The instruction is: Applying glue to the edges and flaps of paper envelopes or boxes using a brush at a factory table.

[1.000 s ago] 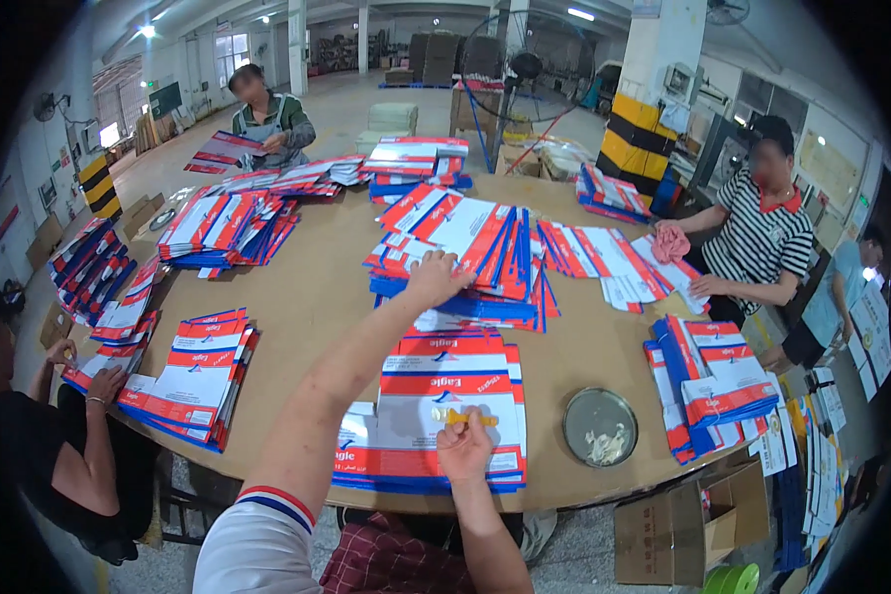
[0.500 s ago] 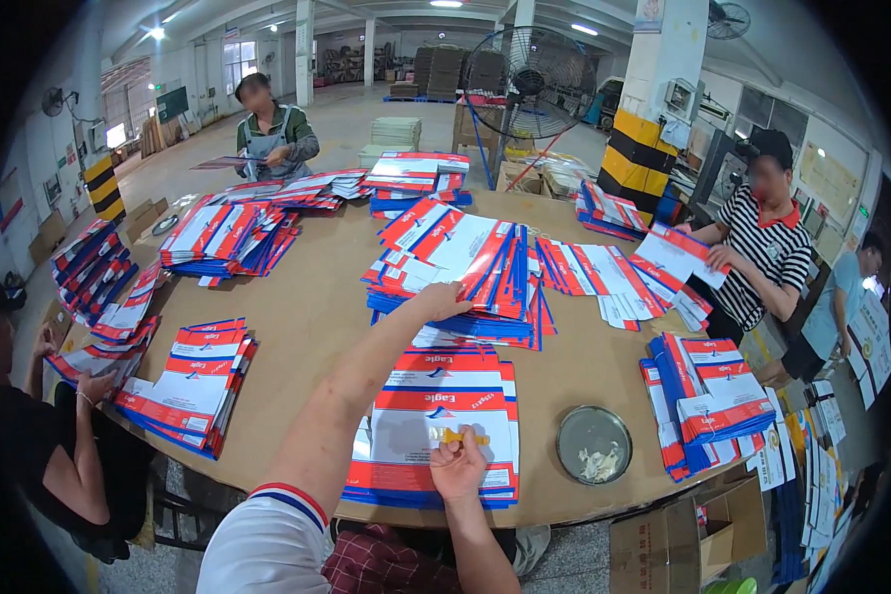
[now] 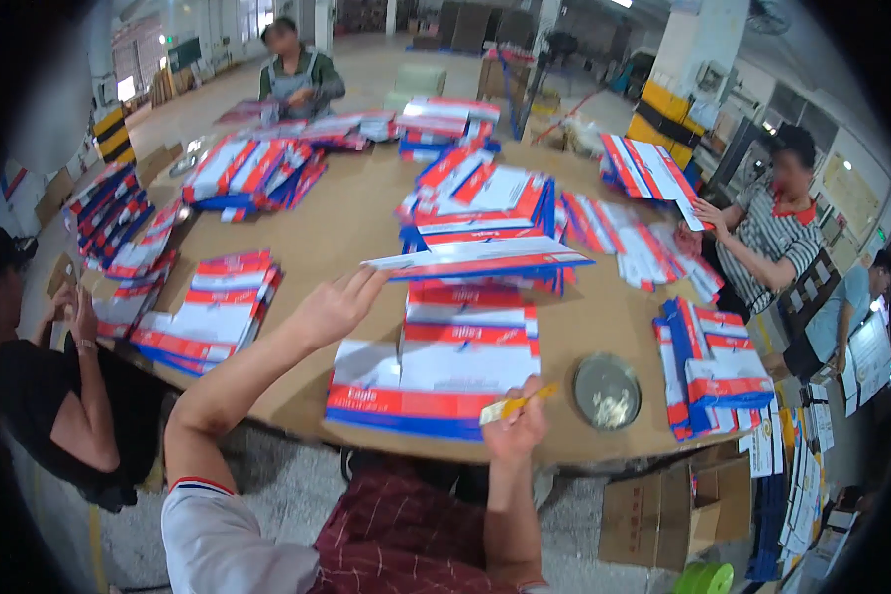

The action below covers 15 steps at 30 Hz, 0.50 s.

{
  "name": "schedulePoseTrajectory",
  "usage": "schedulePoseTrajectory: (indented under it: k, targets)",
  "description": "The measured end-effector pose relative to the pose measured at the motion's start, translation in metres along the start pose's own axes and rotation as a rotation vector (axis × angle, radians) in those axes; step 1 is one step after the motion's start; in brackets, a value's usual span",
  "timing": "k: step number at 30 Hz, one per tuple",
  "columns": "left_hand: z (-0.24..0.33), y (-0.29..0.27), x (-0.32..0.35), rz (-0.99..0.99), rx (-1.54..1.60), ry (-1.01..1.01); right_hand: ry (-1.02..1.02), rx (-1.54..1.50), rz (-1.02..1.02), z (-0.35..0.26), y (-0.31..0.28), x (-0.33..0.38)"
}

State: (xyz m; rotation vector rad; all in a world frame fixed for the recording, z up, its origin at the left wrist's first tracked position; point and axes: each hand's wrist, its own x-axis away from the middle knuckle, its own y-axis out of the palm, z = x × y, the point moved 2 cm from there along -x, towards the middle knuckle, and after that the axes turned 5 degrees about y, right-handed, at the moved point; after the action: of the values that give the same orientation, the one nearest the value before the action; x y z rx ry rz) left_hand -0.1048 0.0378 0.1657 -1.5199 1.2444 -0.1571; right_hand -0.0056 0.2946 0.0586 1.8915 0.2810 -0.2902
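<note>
My left hand [image 3: 339,309] pinches the left edge of a red, white and blue printed cardboard sheet [image 3: 480,259], held up nearly edge-on. Behind and under it rises a pile of similar printed sheets [image 3: 485,193]. Closed around the yellow handle of a small flat brush [image 3: 515,404] is my right hand [image 3: 521,433], the pale bristles toward the left. That hand hovers by the near right corner of a stack of printed sheets [image 3: 436,371] in front of me. A round metal dish [image 3: 606,391] with whitish paste stands to its right.
More sheet stacks lie left [image 3: 213,307] and right [image 3: 718,366] on the brown table [image 3: 332,208]. One co-worker [image 3: 302,79] is across, another [image 3: 772,218] at the right holding a sheet, a third [image 3: 59,386] at the left. Cardboard boxes [image 3: 653,515] stand on the floor.
My left hand has moved left and nearer, lifting a sheet off the pile. My right hand has shifted right with the brush. The right co-worker has raised a sheet. The view has shifted.
</note>
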Motion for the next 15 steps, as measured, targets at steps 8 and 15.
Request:
schedulePoseTrajectory:
  k: [8, 15]
  targets:
    - [0.077, 0.03, 0.181, -0.148, 0.238, -0.058, 0.133, 0.069, 0.179, 0.038, -0.025, 0.014]
    - [0.083, 0.063, 0.19, -0.012, 0.553, -0.25, 0.061, 0.084, 0.281, 0.045, -0.046, 0.026]
